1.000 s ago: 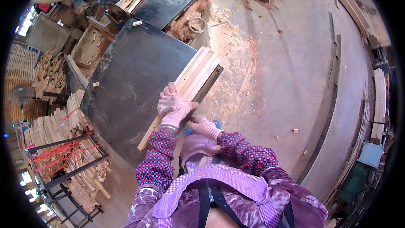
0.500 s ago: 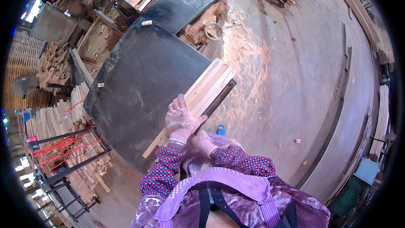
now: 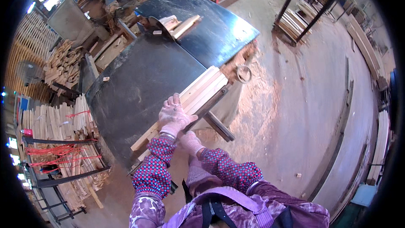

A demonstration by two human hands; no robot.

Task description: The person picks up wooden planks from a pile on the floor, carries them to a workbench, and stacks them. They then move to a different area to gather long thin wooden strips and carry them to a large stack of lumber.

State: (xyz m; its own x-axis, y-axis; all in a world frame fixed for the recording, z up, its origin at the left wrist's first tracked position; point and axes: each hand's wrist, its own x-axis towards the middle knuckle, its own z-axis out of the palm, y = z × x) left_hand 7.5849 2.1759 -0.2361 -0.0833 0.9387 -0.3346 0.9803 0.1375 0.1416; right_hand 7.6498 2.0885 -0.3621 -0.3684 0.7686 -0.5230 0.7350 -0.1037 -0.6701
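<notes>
A stack of long pale wooden strips lies along the near right edge of a dark metal worktable. My left hand, in a pale dusty glove, grips the strips, its fingers over the top and its thumb along the near side. The lower ends of the strips come out past my left wrist. Just below it, my right hand, gloved too, is at the table's edge. Its fingers are hidden behind my left hand and the edge.
Short wood pieces rest beside a curved dark metal part on the table. A dark bar juts out below the near edge. Racked strips with red ties stand at left. Sawdust and a ring lie to the right.
The view has shifted, showing more of the table's far side and the bar below its edge. My left hand still holds the strips; my right stays just below it.
</notes>
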